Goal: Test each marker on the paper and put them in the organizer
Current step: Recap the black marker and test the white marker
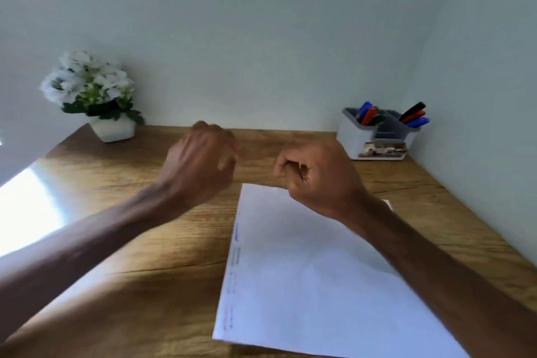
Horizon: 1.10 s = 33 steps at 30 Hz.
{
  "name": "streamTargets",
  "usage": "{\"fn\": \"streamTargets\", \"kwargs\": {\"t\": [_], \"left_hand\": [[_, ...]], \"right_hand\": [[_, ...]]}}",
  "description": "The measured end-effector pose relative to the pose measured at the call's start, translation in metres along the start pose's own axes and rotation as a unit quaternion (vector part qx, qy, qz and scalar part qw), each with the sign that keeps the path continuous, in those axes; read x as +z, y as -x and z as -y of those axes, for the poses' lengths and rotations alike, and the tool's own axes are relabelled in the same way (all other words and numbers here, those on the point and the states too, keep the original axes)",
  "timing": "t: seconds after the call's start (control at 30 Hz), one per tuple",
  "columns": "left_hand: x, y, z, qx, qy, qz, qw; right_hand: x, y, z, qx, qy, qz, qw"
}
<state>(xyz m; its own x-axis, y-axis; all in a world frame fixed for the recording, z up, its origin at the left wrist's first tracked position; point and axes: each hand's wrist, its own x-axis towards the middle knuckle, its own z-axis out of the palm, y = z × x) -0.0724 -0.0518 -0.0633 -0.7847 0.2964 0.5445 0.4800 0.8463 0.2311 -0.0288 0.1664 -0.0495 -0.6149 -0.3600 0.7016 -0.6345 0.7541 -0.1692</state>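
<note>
**Head view: both fists over the paper, markers standing in the organizer**

Head camera looks down on your wooden desk (145, 285), with a white sheet of paper (305, 285) lying at an angle in front of you. Faint coloured test marks (236, 253) run along its left edge; they are too small to read.

Your left hand (200, 166) hangs above the bare wood beside the sheet's far corner, fingers curled in, blurred. Your right hand (319, 177) hovers over the sheet's far edge, also clenched. No marker shows in either fist.

A pot of white flowers (96, 90) sits at the back left. The grey organizer (348, 136) stands at the back right, near the wall and well apart from the paper. The markers (414, 116) lean in two of its compartments: blue, red and green on the left, black, red and blue on the right.

No marker lies loose on the desk, so testing and sorting look finished or nearly so. Your next move likely calls only for checking that none sits outside the view.
</note>
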Motion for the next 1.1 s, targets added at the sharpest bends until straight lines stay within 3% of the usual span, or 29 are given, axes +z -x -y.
{"fn": "streamTargets", "kwargs": {"t": [0.1, 0.3, 0.53, 0.63, 0.73, 0.8, 0.9, 1.0, 1.1], "left_hand": [[-0.008, 0.009, 0.039, -0.069, -0.03, -0.02, 0.997], [-0.006, 0.015, 0.063, -0.146, -0.019, 0.041, 0.988], [-0.008, 0.006, 0.068, -0.212, 0.098, 0.05, 0.971], [-0.017, 0.004, 0.05, -0.235, 0.319, 0.047, 0.917], [-0.025, 0.006, 0.028, -0.217, 0.556, 0.061, 0.8], [-0.024, 0.01, 0.014, -0.19, 0.632, 0.075, 0.748], [-0.018, 0.018, 0.0, -0.152, 0.672, 0.087, 0.72], [-0.014, 0.023, -0.008, -0.149, 0.703, 0.078, 0.691], [-0.011, 0.025, -0.011, -0.132, 0.71, 0.069, 0.689]], "right_hand": [[0.014, 0.004, 0.013, -0.035, -0.007, 0.069, 0.997], [0.029, 0.012, 0.027, -0.065, -0.013, 0.159, 0.985], [0.027, 0.012, 0.027, -0.072, -0.031, 0.165, 0.983], [0.024, 0.01, 0.024, -0.056, -0.058, 0.129, 0.988], [0.022, 0.008, 0.029, 0.011, -0.104, 0.059, 0.993], [0.019, 0.007, 0.035, 0.085, -0.15, 0.036, 0.984], [0.017, 0.006, 0.038, 0.174, -0.215, 0.091, 0.957], [0.018, 0.007, 0.037, 0.194, -0.225, 0.114, 0.948], [0.018, 0.005, 0.033, 0.193, -0.226, 0.106, 0.949]]}}
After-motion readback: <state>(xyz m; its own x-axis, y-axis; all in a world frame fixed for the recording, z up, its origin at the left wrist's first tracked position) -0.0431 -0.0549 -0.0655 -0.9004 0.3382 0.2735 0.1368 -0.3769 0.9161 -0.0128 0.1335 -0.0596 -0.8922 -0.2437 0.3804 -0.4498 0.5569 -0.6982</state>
